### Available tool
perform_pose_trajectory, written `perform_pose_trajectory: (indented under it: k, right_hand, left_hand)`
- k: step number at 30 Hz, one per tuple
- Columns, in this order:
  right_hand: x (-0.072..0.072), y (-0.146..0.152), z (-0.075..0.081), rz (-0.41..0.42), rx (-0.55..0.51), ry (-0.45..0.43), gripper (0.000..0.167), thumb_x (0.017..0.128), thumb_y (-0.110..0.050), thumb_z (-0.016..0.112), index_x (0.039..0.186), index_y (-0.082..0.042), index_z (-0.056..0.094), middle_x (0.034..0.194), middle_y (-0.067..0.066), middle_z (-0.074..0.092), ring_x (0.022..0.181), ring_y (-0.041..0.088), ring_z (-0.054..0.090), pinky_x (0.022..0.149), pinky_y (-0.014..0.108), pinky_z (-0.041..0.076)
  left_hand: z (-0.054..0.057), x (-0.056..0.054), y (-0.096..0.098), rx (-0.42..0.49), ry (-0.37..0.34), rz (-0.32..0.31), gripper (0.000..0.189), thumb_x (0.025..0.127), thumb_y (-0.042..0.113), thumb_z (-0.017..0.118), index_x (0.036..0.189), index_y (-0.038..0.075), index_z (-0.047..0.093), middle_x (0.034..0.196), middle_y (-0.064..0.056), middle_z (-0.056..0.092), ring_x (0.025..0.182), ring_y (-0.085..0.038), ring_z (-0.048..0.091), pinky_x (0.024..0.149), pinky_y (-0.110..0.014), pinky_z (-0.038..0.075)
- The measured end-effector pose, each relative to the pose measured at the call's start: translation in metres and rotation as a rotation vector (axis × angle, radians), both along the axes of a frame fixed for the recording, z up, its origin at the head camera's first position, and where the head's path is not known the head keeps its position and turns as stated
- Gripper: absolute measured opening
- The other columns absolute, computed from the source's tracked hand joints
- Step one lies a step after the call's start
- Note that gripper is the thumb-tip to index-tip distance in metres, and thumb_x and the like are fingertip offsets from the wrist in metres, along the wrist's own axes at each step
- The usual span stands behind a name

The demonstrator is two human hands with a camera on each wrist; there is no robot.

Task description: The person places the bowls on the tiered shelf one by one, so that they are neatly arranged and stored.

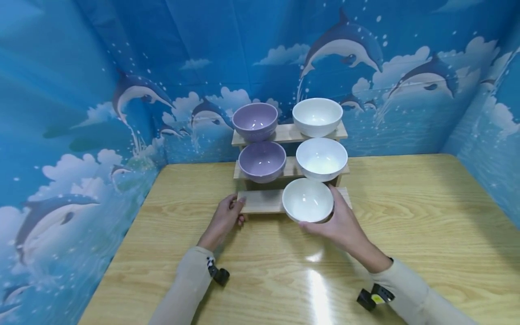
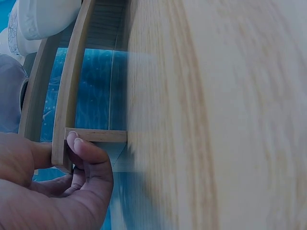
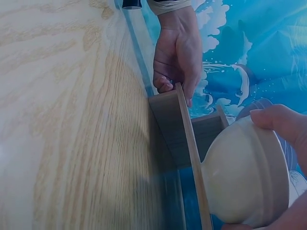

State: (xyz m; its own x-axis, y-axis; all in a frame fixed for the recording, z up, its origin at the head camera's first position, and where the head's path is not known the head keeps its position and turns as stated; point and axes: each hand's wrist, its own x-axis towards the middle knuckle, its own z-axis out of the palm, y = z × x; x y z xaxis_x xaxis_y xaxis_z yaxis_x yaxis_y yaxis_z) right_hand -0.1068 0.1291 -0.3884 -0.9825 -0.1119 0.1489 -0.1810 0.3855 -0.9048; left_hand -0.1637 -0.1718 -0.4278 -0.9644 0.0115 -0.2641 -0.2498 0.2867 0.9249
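Note:
A three-step wooden rack (image 1: 262, 201) stands on the table. My left hand (image 1: 222, 221) grips the left end of its lowest step, thumb on top and curled fingers beneath, as the left wrist view shows. On the right part of that step sits a white bowl (image 1: 307, 200); my right hand (image 1: 341, 223) holds it by the rim and side, thumb at the front. In the right wrist view the bowl (image 3: 240, 172) has its foot against the step. Behind it, a white bowl (image 1: 321, 159) and a purple bowl (image 1: 262, 161) share the middle step.
The top step carries another purple bowl (image 1: 255, 121) and another white bowl (image 1: 317, 117). A blue dolphin-print curtain (image 1: 227, 54) hangs close behind the rack and along both sides. Wood-grain table (image 1: 406, 216) surface extends left, right and in front.

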Motion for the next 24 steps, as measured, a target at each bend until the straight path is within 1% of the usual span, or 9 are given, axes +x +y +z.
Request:
perform_pose_trajectory:
  k: [11, 17, 24]
  right_hand:
    - [-0.004, -0.009, -0.003, 0.006, -0.04, 0.014, 0.107, 0.069, -0.024, 0.096, 0.153, -0.005, 0.032, 0.143, 0.018, 0.046, 0.128, 0.037, 0.05, 0.106, 0.055, 0.041]
    - [-0.007, -0.012, -0.004, 0.001, -0.055, 0.023, 0.109, 0.067, -0.023, 0.097, 0.153, -0.008, 0.033, 0.144, 0.014, 0.047, 0.129, 0.034, 0.05, 0.107, 0.053, 0.041]
    - [-0.009, -0.017, -0.004, -0.012, -0.047, -0.002, 0.111, 0.066, -0.028, 0.098, 0.153, -0.011, 0.032, 0.144, 0.012, 0.048, 0.13, 0.033, 0.049, 0.108, 0.053, 0.04]
  left_hand:
    - [0.001, 0.0, 0.001, 0.028, -0.008, 0.007, 0.053, 0.108, 0.033, 0.051, 0.152, 0.005, 0.039, 0.096, -0.013, 0.06, 0.072, -0.016, 0.058, 0.061, -0.026, 0.052]
    - [0.002, 0.001, 0.001, 0.022, 0.004, 0.007, 0.054, 0.108, 0.031, 0.051, 0.153, 0.003, 0.038, 0.096, -0.013, 0.059, 0.072, -0.016, 0.059, 0.06, -0.026, 0.052]
    - [0.0, 0.0, 0.001, 0.019, 0.001, 0.006, 0.055, 0.108, 0.032, 0.05, 0.154, 0.004, 0.036, 0.098, -0.013, 0.06, 0.072, -0.017, 0.059, 0.061, -0.026, 0.052]
